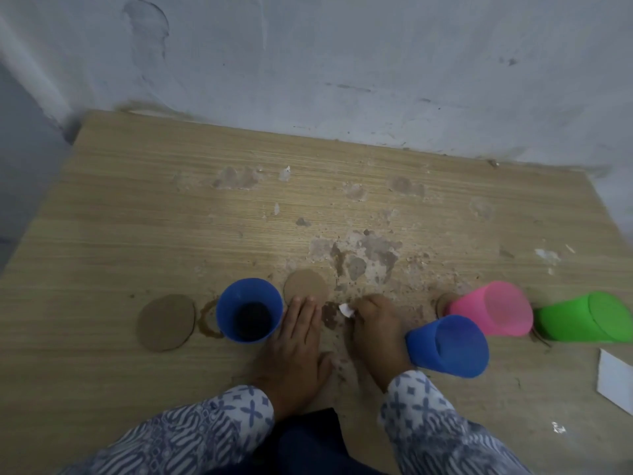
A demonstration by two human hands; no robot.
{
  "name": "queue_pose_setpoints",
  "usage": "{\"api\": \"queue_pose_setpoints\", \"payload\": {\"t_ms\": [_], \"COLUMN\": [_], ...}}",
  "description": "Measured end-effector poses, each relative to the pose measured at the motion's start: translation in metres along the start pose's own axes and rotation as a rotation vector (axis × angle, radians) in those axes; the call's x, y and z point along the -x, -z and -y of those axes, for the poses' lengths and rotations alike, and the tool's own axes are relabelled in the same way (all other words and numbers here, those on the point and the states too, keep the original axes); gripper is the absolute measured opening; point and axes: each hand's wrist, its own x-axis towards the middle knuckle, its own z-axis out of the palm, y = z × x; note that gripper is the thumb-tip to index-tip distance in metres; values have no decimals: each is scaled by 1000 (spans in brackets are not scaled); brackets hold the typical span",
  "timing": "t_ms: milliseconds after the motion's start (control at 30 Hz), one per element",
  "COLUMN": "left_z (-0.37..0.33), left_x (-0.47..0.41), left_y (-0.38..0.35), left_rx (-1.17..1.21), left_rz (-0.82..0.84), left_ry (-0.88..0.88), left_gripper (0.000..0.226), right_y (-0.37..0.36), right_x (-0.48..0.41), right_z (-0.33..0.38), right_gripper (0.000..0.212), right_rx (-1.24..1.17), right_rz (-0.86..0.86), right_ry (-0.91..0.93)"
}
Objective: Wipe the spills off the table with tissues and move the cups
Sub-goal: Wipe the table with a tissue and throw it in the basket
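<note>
Where a brown spill (330,315) darkens the wood-grain laminate tabletop (137,207) a little in from the middle of its near edge, a small white scrap of tissue (346,310) sits at the spill's right side, pinched in the curled fingers of the right hand (376,323). Most of the tissue is hidden inside that fist. The left hand (298,341) lies flat on the tabletop just left of the spill, its fingers straight and together, holding nothing.

Touching or just beside the left hand's outer edge stands an upright blue plastic cup (249,310) with dark liquid in its bottom. A brown ring stain (209,318) marks the surface at the cup's left. Beyond that lies a round brown cardboard coaster (166,322), and another such disc (306,286) lies just past the left fingertips.

Just right of the right wrist is a second blue plastic cup (448,346). A translucent pink plastic cup (491,308) follows, then a green plastic cup (585,317) close to the right edge. Whether these three are upright I cannot tell in the wide-angle view.

Pale scuffs and dried brown patches (370,255) spread toward the far edge, which meets a grey-white wall (342,63). A white sheet (616,382) lies at the near right corner. Patterned blue-and-white sleeves (191,437) cover both forearms.
</note>
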Motion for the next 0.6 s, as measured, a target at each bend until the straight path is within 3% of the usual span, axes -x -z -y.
{"api": "queue_pose_setpoints", "payload": {"t_ms": [67, 133, 233, 400, 467, 600], "left_z": [1, 1, 0, -1, 0, 0], "left_x": [0, 0, 0, -1, 0, 0], "left_y": [0, 0, -1, -2, -2, -1], "left_rx": [12, 23, 21, 3, -5, -4], "left_rz": [-3, -6, -35, -51, -58, -53], "left_ry": [0, -2, -11, -12, -16, -19], "left_gripper": [65, 65, 66, 67, 66, 66], "right_y": [-4, -11, -10, 5, 6, -6], "right_x": [-11, -6, 18, 11, -6, 2], "right_z": [2, 8, 15, 0, 2, 17], "right_gripper": [7, 2, 22, 4, 7, 11], "right_rx": [-7, -13, -21, -22, -7, -9], "right_rz": [11, 18, 58, 68, 36, 57], "right_ry": [-39, 57, 174, 3, -77, 76]}}
